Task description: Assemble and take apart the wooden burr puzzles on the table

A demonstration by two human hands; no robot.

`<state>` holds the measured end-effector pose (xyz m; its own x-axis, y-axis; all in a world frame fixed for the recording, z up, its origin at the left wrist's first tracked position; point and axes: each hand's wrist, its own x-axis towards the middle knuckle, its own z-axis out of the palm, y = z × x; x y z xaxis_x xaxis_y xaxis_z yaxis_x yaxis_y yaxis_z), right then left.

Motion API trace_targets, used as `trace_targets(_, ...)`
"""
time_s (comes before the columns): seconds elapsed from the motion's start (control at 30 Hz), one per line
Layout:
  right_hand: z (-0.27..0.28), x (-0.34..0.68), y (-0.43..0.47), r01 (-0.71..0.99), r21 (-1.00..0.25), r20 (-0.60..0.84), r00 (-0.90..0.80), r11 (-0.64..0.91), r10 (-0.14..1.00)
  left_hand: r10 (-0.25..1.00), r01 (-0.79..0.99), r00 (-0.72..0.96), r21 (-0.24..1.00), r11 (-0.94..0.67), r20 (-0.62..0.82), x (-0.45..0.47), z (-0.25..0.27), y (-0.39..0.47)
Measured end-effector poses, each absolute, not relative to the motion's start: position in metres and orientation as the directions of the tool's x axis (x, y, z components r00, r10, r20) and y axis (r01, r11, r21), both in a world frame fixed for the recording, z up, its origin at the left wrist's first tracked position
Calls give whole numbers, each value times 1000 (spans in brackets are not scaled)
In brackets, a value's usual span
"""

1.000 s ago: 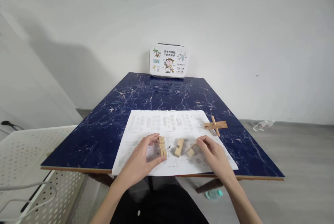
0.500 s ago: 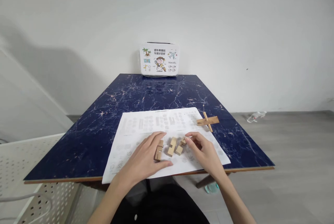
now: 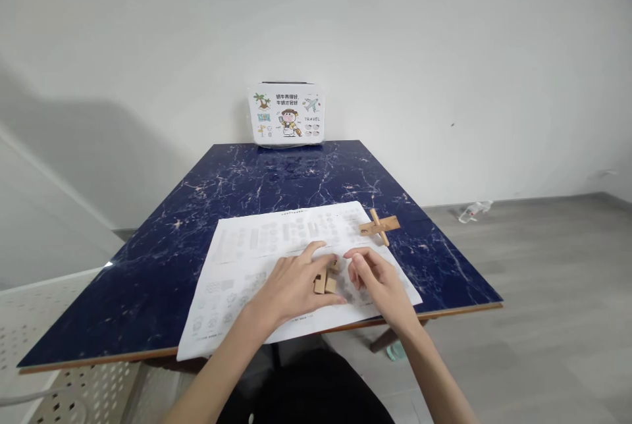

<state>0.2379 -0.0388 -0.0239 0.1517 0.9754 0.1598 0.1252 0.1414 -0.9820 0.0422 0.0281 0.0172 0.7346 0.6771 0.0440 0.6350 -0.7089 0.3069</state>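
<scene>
My left hand (image 3: 289, 286) rests on the printed sheet, its thumb and fingers curved round several small notched wooden blocks (image 3: 320, 284). The blocks sit close together in that grip, partly hidden by the fingers. My right hand (image 3: 379, 282) hovers just right of them, fingers loosely bent and a little apart, with nothing visible in it. Beneath both hands is the white paper sheet (image 3: 232, 253) with faint printed figures. Beyond the right hand, a wooden cross-shaped piece (image 3: 379, 226), a flat strip with a rod across it, lies at the sheet's upper right corner.
The blue marble-patterned table (image 3: 276, 180) meets a white wall at its far edge. A white case with cartoon pictures (image 3: 289, 114) stands there. A white perforated shelf (image 3: 39, 325) is at the left, and a clear plastic item (image 3: 474, 211) lies on the floor at right.
My left hand has moved right over the blocks, which now sit closer together. My right hand has come away from the block it was touching. The view has shifted slightly right.
</scene>
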Motion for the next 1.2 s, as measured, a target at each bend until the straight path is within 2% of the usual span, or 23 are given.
trace_targets(0.2,-25,239,-37,118,-983,160,142,144,977,661,598,742,334,-728,112,43,12,35)
trace_targets(0.33,-23,238,-38,123,-982,163,145,146,976,708,638,689,335,-693,154,32,12,48)
trace_targets(0.6,-20,237,-39,142,-981,154,161,131,975,886,844,431,270,-463,171,-32,36,79)
trace_targets(0.87,-21,235,-39,157,-980,146,159,121,976,987,981,83,166,-105,139,-105,31,115)
trace_targets(1.07,-24,234,-38,154,-981,141,158,116,977,988,988,15,151,-39,157,-119,25,118)
trace_targets(1.2,-31,235,-34,137,-980,174,217,147,960,987,991,-5,134,-17,163,-118,22,118)
